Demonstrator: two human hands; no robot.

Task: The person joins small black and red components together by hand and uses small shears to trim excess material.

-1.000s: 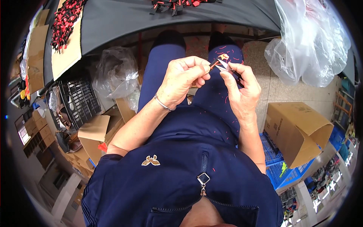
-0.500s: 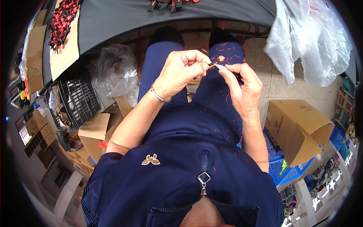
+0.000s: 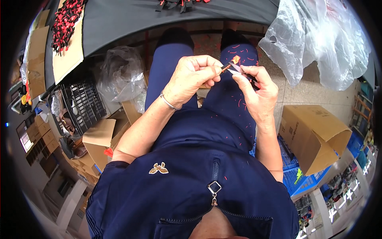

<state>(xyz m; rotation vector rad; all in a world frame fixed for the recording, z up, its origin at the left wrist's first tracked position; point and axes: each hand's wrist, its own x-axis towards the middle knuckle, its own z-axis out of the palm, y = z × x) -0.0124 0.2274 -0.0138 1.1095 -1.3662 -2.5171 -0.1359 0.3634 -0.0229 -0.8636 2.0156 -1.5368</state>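
Above my thighs, my left hand [image 3: 193, 79] pinches a small black-and-red fabric strip [image 3: 226, 68] between thumb and fingers. An orange-red tuft [image 3: 236, 59] shows at the strip's far end. My right hand [image 3: 259, 93] is closed around small thread snips [image 3: 236, 68], whose handles are mostly hidden in the palm. The pointed silver blades stand apart, close against the strip; whether they touch it I cannot tell. Short red thread bits [image 3: 240, 101] lie scattered over my dark blue trousers [image 3: 227, 107].
A pile of black-and-red strips [image 3: 67, 26] sits on cardboard on the black-covered table [image 3: 119, 28]; more strips [image 3: 181, 5] lie at its far edge. Clear plastic bags [image 3: 318, 44] hang at right. A cardboard box [image 3: 312, 135] stands over blue crates, and a black crate [image 3: 81, 105] is at left.
The snips' blades have parted, and my right hand has shifted slightly right. The strip's tufted end has moved a little up and right. The plastic at right has spread leftward.
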